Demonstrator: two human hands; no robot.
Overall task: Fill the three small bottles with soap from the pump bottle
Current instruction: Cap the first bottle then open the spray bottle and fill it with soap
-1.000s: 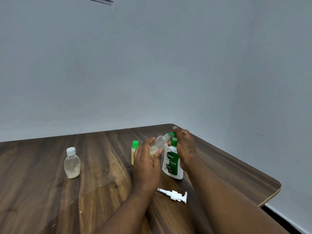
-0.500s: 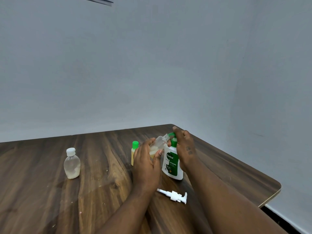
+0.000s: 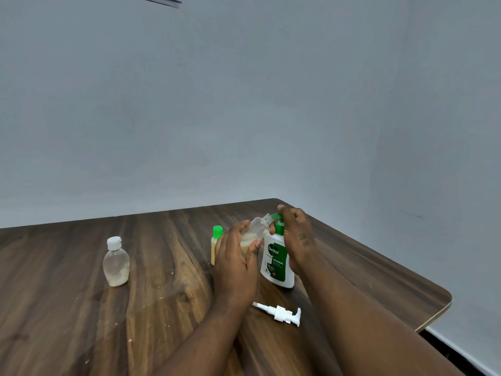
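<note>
A white pump bottle with a green label and green pump stands upright on the wooden table. My right hand is wrapped around its far side, with fingers on the green pump head. My left hand holds a clear small bottle, tilted, its open neck right at the pump's nozzle; pale soap sits in its lower part. Just behind my left hand stands a yellowish small bottle with a green cap. Far to the left stands a clear small bottle with a white cap, soap in its bottom.
A loose white pump head lies on the table in front of the pump bottle, between my forearms. The table's rounded right corner and edge are close to my right arm. Grey walls close in behind and to the right.
</note>
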